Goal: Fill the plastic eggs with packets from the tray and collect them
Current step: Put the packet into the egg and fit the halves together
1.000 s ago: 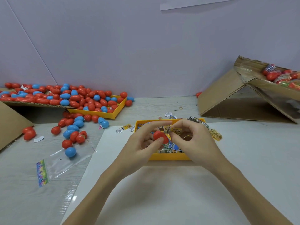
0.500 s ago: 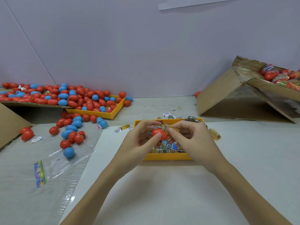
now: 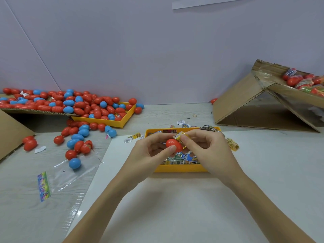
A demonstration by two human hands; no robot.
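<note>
Over the near edge of the white sheet (image 3: 175, 207), both forearms reach in and the hands meet above the packet tray (image 3: 178, 168). Left hand (image 3: 149, 153) grips a red egg (image 3: 173, 145), thumb pressed on its near side, fingers curled behind. Right hand (image 3: 208, 151) pinches a yellow packet (image 3: 180, 136) between thumb and forefinger, right at the egg's top; the two hands are close together, nearly touching. Whether the egg is split open or whole cannot be told from this angle. Judgement: mid-step, packet going into this egg, closing yet to come. Tray beneath holds a good heap of packets, blue, green and dark; a few loose packets (image 3: 135, 136) lie just beside its far-left corner and one off its right side. Left of the sheet, a clear plastic bag (image 3: 70, 174) lies flat with a blue egg (image 3: 74, 163) on it, and scattered eggs (image 3: 78, 137) trail back toward a second yellow tray (image 3: 114, 122) piled with red and blue eggs, spilling on across a cardboard flap (image 3: 35, 112). Far right, a tilted cardboard box (image 3: 245, 104) carries bagged eggs (image 3: 305, 81) on top, likely the collected lot. Judgement: much remains; supply of both eggs and packets is large.
</note>
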